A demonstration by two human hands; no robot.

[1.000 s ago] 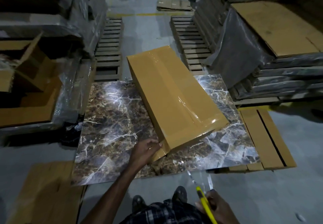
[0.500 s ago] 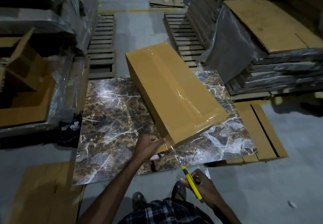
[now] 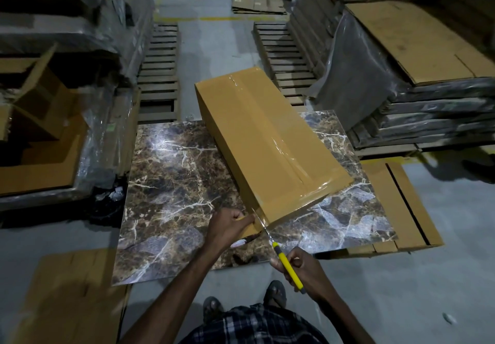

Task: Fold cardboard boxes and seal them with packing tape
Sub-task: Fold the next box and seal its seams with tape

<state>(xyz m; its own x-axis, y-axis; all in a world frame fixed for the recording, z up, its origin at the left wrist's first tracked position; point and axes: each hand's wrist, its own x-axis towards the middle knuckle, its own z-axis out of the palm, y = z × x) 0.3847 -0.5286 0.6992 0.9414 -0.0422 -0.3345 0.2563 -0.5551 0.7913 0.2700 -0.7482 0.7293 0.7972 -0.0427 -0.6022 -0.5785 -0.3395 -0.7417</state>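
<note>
At far left, open brown cardboard cartons (image 3: 40, 134) are seen stacked behind crumpled clear plastic wrap (image 3: 91, 140), and a flat brown cardboard sheet (image 3: 69, 298) is laid on the grey concrete floor (image 3: 219, 48) by the bottom-left corner. Slatted wooden pallets (image 3: 158, 75) are lined up further back.

Toward the middle, a glossy brown-and-white marble-patterned slab (image 3: 166, 182) is spread flat on the floor, w/ the long rectangular brown cardboard box (image 3: 267, 142) set on it at an angle to its edges. Clear shiny packing tape (image 3: 270, 129) is run lengthwise along the box's top seam and wrapped across the near end.

The box's near lower corner is gripped by the left hand (image 3: 230, 225), fingers curled round the cardboard edge. A thin strand of tape is stretched from that corner down to the blade of a yellow-handled utility knife (image 3: 288, 266). The knife is clasped in the closed fist of the right hand (image 3: 305, 271), blade pointed up & away toward the box. Whether the strand is cut through cannot be told.

Btwn the forearms, a dark plaid garment (image 3: 254, 327) and two sandalled feet (image 3: 276, 292) are visible at the bottom edge.

To the right, flat brown cardboard panels (image 3: 401, 201) are tucked under the slab's edge. Further right, plastic-wrapped stacks of flattened cardboard (image 3: 428, 75) are piled.
</note>
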